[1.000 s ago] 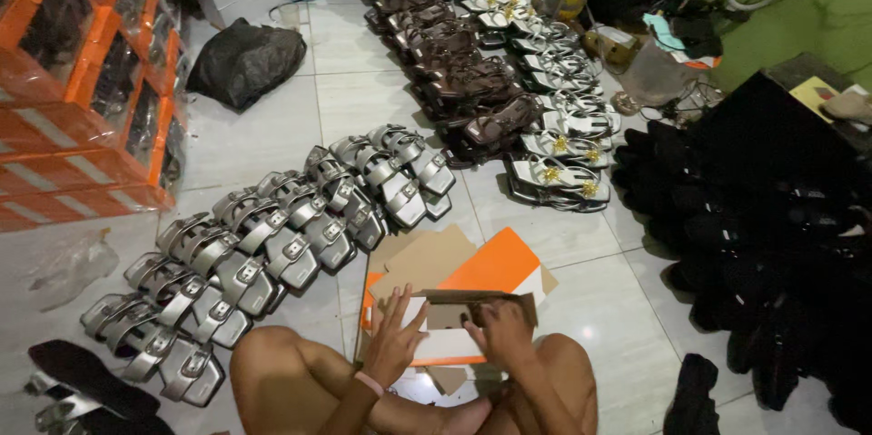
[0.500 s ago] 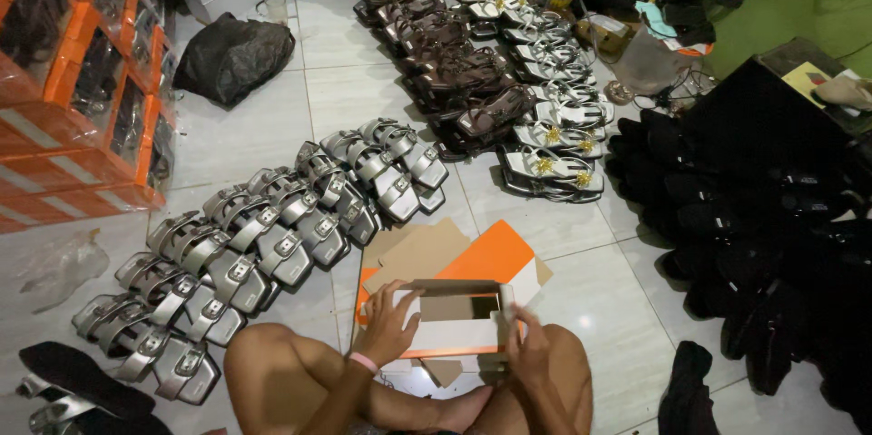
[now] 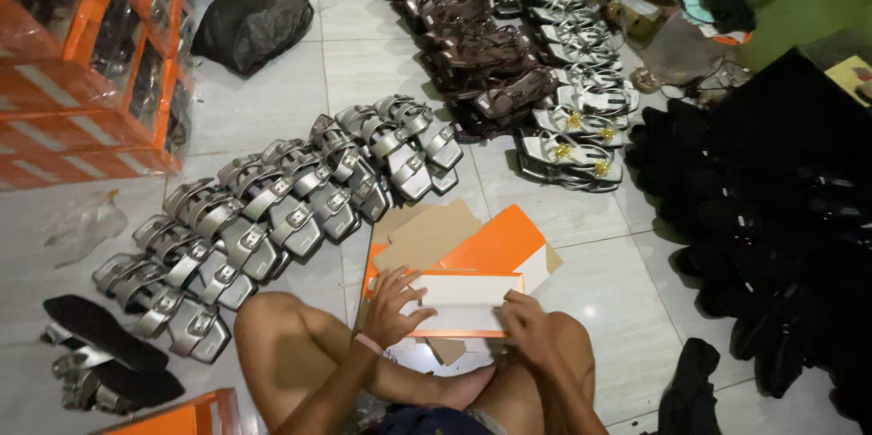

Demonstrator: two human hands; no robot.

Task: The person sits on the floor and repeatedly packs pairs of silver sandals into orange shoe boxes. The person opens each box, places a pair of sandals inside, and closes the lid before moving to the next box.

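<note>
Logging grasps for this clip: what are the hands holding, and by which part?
Both hold one orange-and-white shoe box: the left hand grips its left end, fingers over the top, and the right hand holds its lower right corner.

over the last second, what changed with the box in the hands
Both hands, left hand and right hand, turned the orange shoebox: its open inside faced up before, now a flat white panel does. The grip is unchanged. The silver sandals and flattened cardboard have not moved.
</note>
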